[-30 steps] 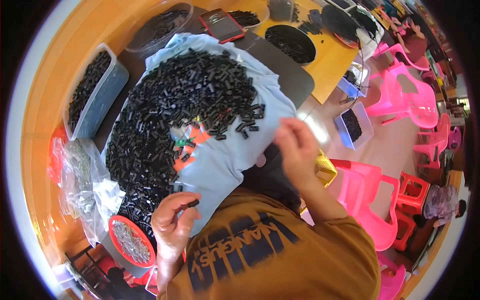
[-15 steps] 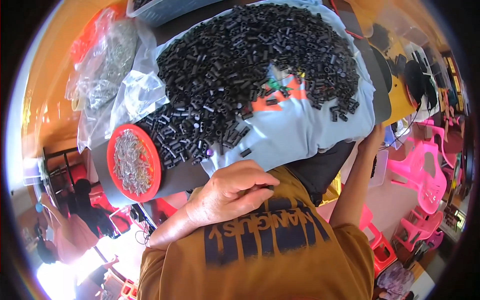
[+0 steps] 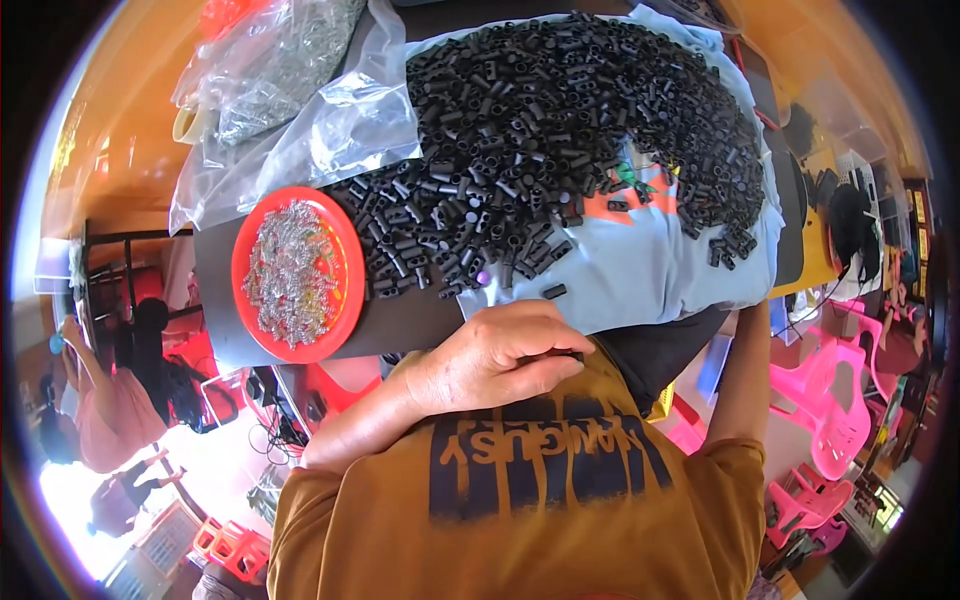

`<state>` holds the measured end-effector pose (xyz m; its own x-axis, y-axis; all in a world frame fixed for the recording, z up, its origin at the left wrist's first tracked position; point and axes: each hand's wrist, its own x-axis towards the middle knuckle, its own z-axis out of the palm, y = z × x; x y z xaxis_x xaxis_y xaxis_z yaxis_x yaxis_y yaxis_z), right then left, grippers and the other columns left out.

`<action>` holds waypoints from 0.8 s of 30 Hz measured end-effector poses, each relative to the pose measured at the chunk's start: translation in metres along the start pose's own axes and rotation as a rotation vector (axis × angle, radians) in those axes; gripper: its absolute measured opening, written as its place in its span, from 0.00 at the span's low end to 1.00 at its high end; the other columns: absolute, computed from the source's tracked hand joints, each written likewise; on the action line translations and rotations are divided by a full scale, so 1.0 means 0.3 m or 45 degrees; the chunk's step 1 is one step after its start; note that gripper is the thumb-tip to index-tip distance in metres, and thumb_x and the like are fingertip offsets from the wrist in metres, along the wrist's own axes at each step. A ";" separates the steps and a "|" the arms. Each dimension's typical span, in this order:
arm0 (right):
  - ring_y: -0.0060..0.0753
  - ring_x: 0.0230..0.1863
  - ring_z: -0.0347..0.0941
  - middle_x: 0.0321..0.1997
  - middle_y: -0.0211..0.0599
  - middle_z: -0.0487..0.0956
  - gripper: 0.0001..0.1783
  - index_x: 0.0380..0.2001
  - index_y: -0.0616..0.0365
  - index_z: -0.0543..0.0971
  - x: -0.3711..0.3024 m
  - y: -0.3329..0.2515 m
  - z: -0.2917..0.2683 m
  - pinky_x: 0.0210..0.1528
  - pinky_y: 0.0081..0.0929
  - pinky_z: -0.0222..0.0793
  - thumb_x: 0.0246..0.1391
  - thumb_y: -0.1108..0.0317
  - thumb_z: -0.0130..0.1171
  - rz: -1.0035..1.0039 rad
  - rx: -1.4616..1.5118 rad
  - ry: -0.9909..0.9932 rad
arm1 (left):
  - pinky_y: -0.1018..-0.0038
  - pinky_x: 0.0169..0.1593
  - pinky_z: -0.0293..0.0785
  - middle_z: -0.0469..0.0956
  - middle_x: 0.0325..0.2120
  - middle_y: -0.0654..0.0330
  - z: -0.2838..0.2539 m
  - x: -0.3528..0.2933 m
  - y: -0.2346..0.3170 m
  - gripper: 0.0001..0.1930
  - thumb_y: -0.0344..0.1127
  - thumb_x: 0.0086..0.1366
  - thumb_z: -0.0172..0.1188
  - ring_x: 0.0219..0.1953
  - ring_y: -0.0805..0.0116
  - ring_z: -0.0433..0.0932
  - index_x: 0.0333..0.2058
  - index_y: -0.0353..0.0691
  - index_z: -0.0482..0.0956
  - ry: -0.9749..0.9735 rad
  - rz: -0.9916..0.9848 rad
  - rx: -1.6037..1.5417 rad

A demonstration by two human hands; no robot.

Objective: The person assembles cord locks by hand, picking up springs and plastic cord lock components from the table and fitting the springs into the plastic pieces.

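My left hand is in front of my chest, just off the near edge of the table. Its fingers are curled in, and thumb and forefinger pinch a small black piece, of which only the end shows. A large heap of short black plastic tubes lies on a light blue cloth beyond the hand. One loose black tube rests close above my knuckles. My right forearm reaches up to the cloth's right near corner, where the hand and its fingers are hidden.
To the left, a red plate holds a pile of small shiny metal springs. Behind it lies a clear plastic bag. Pink chairs stand on the floor at right, red stools at lower left. Other people are in the background.
The view has shifted, so the table, heap and plate sit farther right in the picture. My left hand keeps its pinch on the black piece; the right hand is now out of sight behind the cloth.
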<state>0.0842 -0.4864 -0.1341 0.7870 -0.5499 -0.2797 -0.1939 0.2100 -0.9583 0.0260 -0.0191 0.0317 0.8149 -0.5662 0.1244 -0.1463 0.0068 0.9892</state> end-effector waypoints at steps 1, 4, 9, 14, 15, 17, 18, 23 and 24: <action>0.34 0.54 0.70 0.57 0.42 0.71 0.23 0.56 0.63 0.67 0.006 -0.001 -0.004 0.55 0.27 0.65 0.57 0.68 0.52 -0.019 -0.015 -0.005 | 0.72 0.34 0.72 0.75 0.26 0.58 0.002 0.002 -0.006 0.09 0.24 0.56 0.61 0.29 0.64 0.75 0.38 0.34 0.79 0.010 0.041 -0.005; 0.34 0.54 0.70 0.57 0.42 0.71 0.24 0.56 0.63 0.67 0.032 -0.016 -0.040 0.55 0.27 0.65 0.57 0.67 0.52 -0.075 -0.057 -0.014 | 0.72 0.34 0.72 0.75 0.26 0.58 0.000 0.005 -0.019 0.09 0.25 0.57 0.61 0.29 0.63 0.75 0.38 0.34 0.79 -0.021 0.081 -0.001; 0.33 0.54 0.70 0.57 0.42 0.71 0.24 0.56 0.63 0.67 0.029 0.003 -0.041 0.55 0.27 0.65 0.57 0.67 0.53 -0.172 -0.136 -0.023 | 0.71 0.33 0.72 0.75 0.26 0.57 0.001 0.003 -0.035 0.10 0.24 0.56 0.62 0.29 0.62 0.76 0.38 0.34 0.78 0.005 0.140 -0.017; 0.33 0.54 0.71 0.56 0.42 0.71 0.24 0.56 0.63 0.66 0.034 -0.001 -0.067 0.55 0.26 0.66 0.57 0.66 0.53 -0.270 -0.213 -0.028 | 0.70 0.33 0.72 0.75 0.26 0.57 -0.005 0.003 -0.030 0.09 0.24 0.55 0.62 0.29 0.62 0.76 0.37 0.34 0.78 0.013 0.168 -0.014; 0.33 0.53 0.71 0.56 0.42 0.71 0.24 0.56 0.63 0.66 0.028 0.003 -0.071 0.55 0.26 0.66 0.57 0.66 0.53 -0.290 -0.227 -0.033 | 0.71 0.34 0.72 0.76 0.27 0.57 -0.007 0.001 -0.032 0.10 0.25 0.56 0.62 0.30 0.62 0.76 0.38 0.34 0.79 -0.008 0.149 -0.014; 0.33 0.53 0.71 0.56 0.42 0.71 0.25 0.56 0.63 0.66 0.038 0.009 -0.044 0.54 0.26 0.66 0.57 0.66 0.53 -0.325 -0.251 -0.054 | 0.72 0.34 0.72 0.77 0.28 0.56 -0.010 -0.005 -0.034 0.10 0.25 0.56 0.63 0.31 0.62 0.76 0.39 0.35 0.79 -0.015 0.124 -0.008; 0.33 0.53 0.71 0.56 0.42 0.71 0.25 0.56 0.63 0.66 0.026 0.014 -0.043 0.54 0.26 0.66 0.57 0.66 0.53 -0.341 -0.263 -0.066 | 0.71 0.34 0.72 0.77 0.28 0.57 -0.007 -0.005 -0.038 0.10 0.25 0.56 0.63 0.31 0.62 0.76 0.38 0.35 0.79 -0.016 0.148 0.008; 0.32 0.53 0.71 0.56 0.42 0.71 0.25 0.56 0.63 0.66 -0.006 0.000 -0.080 0.54 0.26 0.66 0.57 0.65 0.54 -0.425 -0.322 -0.118 | 0.71 0.35 0.72 0.77 0.28 0.57 -0.009 -0.005 -0.041 0.10 0.26 0.56 0.63 0.31 0.62 0.76 0.38 0.35 0.79 -0.019 0.176 0.023; 0.32 0.53 0.71 0.56 0.42 0.71 0.25 0.56 0.63 0.66 -0.031 0.010 -0.098 0.54 0.26 0.66 0.57 0.65 0.54 -0.443 -0.334 -0.128 | 0.70 0.35 0.72 0.77 0.28 0.57 -0.007 -0.008 -0.047 0.10 0.26 0.56 0.63 0.31 0.62 0.76 0.38 0.35 0.79 -0.010 0.202 0.013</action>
<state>0.0591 -0.5045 -0.1360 0.8823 -0.4672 0.0564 -0.0395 -0.1928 -0.9804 0.0272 -0.0161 0.0177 0.7765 -0.5652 0.2784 -0.2785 0.0885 0.9564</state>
